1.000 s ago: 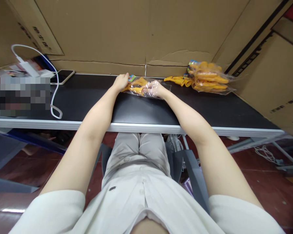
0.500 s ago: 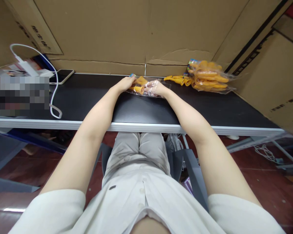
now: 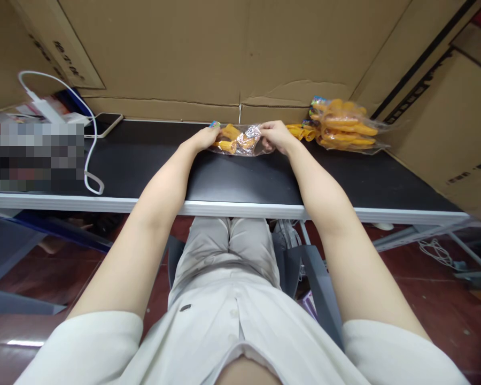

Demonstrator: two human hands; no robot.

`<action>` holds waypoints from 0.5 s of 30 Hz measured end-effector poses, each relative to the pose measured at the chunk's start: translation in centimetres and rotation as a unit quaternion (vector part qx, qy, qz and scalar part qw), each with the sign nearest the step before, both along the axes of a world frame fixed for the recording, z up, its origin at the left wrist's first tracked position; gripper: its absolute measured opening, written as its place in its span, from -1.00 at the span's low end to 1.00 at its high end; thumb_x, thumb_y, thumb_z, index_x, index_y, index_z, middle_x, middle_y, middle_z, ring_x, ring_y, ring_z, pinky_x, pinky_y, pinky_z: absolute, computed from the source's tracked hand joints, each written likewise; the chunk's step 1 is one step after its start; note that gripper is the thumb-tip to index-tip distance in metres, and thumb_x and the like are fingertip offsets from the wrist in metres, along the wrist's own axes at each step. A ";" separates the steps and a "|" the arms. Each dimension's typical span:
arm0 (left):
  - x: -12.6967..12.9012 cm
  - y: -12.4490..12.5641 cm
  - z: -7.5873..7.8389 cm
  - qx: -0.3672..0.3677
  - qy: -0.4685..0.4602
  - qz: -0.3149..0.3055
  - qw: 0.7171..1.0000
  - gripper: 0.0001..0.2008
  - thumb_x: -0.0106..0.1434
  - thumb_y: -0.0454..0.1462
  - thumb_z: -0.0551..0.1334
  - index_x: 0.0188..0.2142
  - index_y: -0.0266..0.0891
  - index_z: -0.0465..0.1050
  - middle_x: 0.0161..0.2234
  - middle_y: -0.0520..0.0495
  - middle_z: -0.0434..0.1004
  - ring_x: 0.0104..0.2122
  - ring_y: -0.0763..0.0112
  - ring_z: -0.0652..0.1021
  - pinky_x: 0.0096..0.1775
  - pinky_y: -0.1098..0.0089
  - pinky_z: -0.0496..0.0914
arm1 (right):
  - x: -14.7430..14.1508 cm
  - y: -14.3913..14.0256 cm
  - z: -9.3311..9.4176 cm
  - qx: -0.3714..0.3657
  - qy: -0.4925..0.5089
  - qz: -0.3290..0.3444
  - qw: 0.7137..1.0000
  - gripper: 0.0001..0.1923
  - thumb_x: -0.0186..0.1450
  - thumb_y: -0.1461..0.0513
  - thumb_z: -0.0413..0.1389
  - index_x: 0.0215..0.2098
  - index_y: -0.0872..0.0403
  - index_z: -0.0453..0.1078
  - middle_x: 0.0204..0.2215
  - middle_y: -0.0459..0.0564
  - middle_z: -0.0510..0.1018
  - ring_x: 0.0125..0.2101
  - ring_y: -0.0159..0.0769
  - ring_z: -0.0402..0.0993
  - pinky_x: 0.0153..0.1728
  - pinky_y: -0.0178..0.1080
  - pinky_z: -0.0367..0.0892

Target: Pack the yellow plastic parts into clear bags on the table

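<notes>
A clear plastic bag (image 3: 244, 140) with orange-yellow pieces (image 3: 229, 140) inside lies across the middle of the black table. My left hand (image 3: 204, 138) grips its left end, beside a small blue printed patch. At the other end my right hand (image 3: 276, 137) pinches the film, fingers closed and partly curled under. Just past my right hand lie loose orange-yellow hollow pieces (image 3: 304, 132), partly hidden by the hand. What exactly the pieces are I cannot make out.
Filled clear bags of orange-yellow pieces (image 3: 344, 125) are piled at the back right. A phone (image 3: 105, 125) and a white cable (image 3: 92, 160) lie at left near a blurred-out patch. Cardboard (image 3: 208, 53) walls the black table (image 3: 240, 182) at the back and right.
My right hand has come out of the bag and shifted right, now pinching its right end. The left hand stays at the left end.
</notes>
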State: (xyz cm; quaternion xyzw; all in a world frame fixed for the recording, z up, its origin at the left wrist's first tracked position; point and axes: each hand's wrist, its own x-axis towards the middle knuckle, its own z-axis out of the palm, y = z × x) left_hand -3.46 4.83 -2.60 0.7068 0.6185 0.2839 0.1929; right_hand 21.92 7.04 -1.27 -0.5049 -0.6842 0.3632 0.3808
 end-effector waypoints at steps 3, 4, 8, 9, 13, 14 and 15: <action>-0.4 -0.2 0.3 -0.031 0.046 0.044 0.997 -0.38 0.70 -0.08 -0.09 0.45 -0.31 0.52 0.44 -0.25 0.49 0.42 0.02 0.52 0.41 0.24 0.34 | 2.5 1.6 -0.1 0.095 -0.072 -0.116 0.986 -0.95 0.39 0.34 0.22 -0.21 0.11 0.54 -0.28 0.09 0.64 -0.29 -0.18 0.62 -0.06 -0.05 0.65; -0.6 -0.2 0.4 -0.031 0.058 0.053 0.996 -0.38 0.70 -0.11 -0.10 0.47 -0.35 0.48 0.46 -0.28 0.45 0.43 0.01 0.49 0.42 0.24 0.33 | 3.3 2.1 -0.2 0.132 -0.126 -0.158 0.970 -0.87 0.39 0.37 0.18 -0.14 0.13 0.56 -0.14 0.17 0.67 -0.10 -0.07 0.66 0.11 0.02 0.60; -1.1 -0.3 0.5 -0.021 0.081 0.073 0.994 -0.37 0.71 -0.16 -0.14 0.48 -0.45 0.45 0.48 -0.36 0.41 0.48 0.01 0.42 0.45 0.24 0.28 | 5.9 2.4 -0.8 0.158 -0.299 -0.233 0.912 -0.55 0.40 0.45 0.10 0.23 0.26 0.51 0.33 0.44 0.49 0.39 0.19 0.42 0.43 0.16 0.30; -1.2 -0.3 0.4 -0.019 0.082 0.079 0.993 -0.37 0.70 -0.17 -0.13 0.46 -0.46 0.46 0.48 -0.37 0.41 0.49 0.02 0.41 0.45 0.25 0.28 | 6.1 2.2 -0.9 0.135 -0.323 -0.239 0.906 -0.50 0.41 0.46 0.08 0.30 0.32 0.46 0.38 0.50 0.43 0.42 0.22 0.37 0.44 0.15 0.27; -1.5 -0.1 0.2 -0.019 0.082 0.087 0.993 -0.37 0.70 -0.17 -0.13 0.44 -0.48 0.48 0.48 -0.37 0.41 0.50 0.03 0.40 0.46 0.27 0.26 | 6.0 1.3 -1.1 0.054 -0.361 -0.242 0.899 -0.45 0.47 0.46 0.08 0.40 0.47 0.32 0.45 0.71 0.27 0.50 0.33 0.22 0.47 0.19 0.14; -1.6 0.0 0.2 -0.018 0.083 0.086 0.993 -0.37 0.70 -0.18 -0.13 0.45 -0.49 0.48 0.48 -0.38 0.40 0.50 0.02 0.40 0.46 0.26 0.26 | 5.9 1.2 -1.1 0.055 -0.360 -0.245 0.899 -0.46 0.48 0.44 0.09 0.40 0.44 0.32 0.45 0.70 0.27 0.51 0.33 0.21 0.48 0.23 0.12; -1.6 0.0 0.1 -0.018 0.084 0.087 0.993 -0.36 0.70 -0.18 -0.14 0.45 -0.51 0.47 0.48 -0.40 0.40 0.50 0.01 0.40 0.46 0.26 0.26 | 5.7 1.3 -1.0 0.065 -0.356 -0.252 0.897 -0.49 0.49 0.42 0.10 0.39 0.40 0.34 0.44 0.67 0.31 0.50 0.32 0.21 0.48 0.28 0.11</action>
